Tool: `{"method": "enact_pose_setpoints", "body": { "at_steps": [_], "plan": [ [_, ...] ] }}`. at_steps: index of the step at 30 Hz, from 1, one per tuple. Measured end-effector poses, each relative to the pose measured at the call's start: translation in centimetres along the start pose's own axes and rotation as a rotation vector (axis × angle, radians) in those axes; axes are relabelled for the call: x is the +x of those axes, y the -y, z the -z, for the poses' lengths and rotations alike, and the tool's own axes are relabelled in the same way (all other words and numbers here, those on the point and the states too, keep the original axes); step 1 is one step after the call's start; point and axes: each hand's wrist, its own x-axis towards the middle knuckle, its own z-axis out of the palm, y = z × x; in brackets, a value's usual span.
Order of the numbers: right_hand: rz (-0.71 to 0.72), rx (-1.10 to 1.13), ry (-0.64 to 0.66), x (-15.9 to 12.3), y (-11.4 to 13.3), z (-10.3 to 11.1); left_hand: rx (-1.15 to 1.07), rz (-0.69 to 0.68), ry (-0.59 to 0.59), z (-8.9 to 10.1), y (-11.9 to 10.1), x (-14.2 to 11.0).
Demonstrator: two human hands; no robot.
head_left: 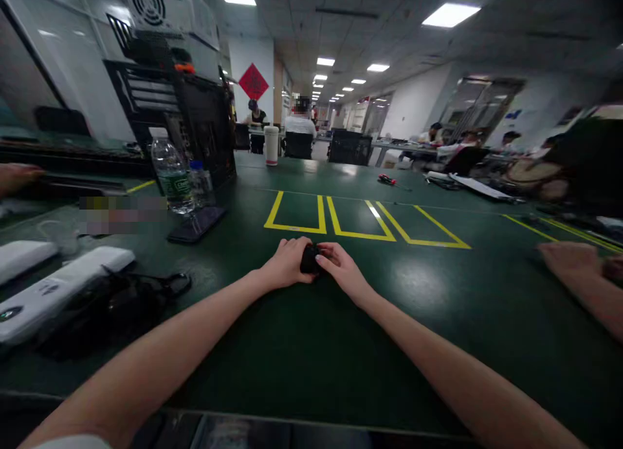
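Observation:
A small black rounded object point(309, 259) is between my two hands, low over the green table point(311, 345); its kind cannot be made out. My left hand point(288, 262) wraps round its left side, fingers over the top and thumb below. From the right, my right hand point(342, 267) closes on it with thumb and fingertips. Just beyond my hands, yellow tape outlines point(294, 228) mark several open-ended boxes on the tabletop.
Left stand a water bottle point(171, 170), a smaller blue-capped bottle point(200, 184), a dark phone point(197, 224), a white device point(68, 290) and black cables point(131, 293). A white cup point(271, 145) and red screwdriver point(387, 179) lie farther back. Another person's hand point(572, 259) rests at right.

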Motion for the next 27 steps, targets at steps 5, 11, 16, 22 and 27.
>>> {"method": "enact_pose_setpoints", "body": {
  "at_steps": [5,11,16,22,27],
  "plan": [
    [-0.011,0.003,0.048,-0.1,0.3,0.0,-0.023,-0.004,-0.005,0.1,-0.1,0.0],
    [0.000,0.019,0.039,-0.4,1.0,-0.1,-0.062,-0.019,0.002,0.4,-0.1,0.0],
    [0.018,0.007,0.032,-0.4,0.8,-0.1,-0.066,-0.002,0.011,0.4,-0.1,0.0],
    [-0.052,-0.019,0.030,-0.4,0.7,0.0,-0.060,0.002,0.014,0.4,0.0,0.0],
    [-0.040,-0.032,0.065,-0.4,1.0,0.0,-0.060,-0.005,0.013,0.3,0.0,0.0]
  ]
}}
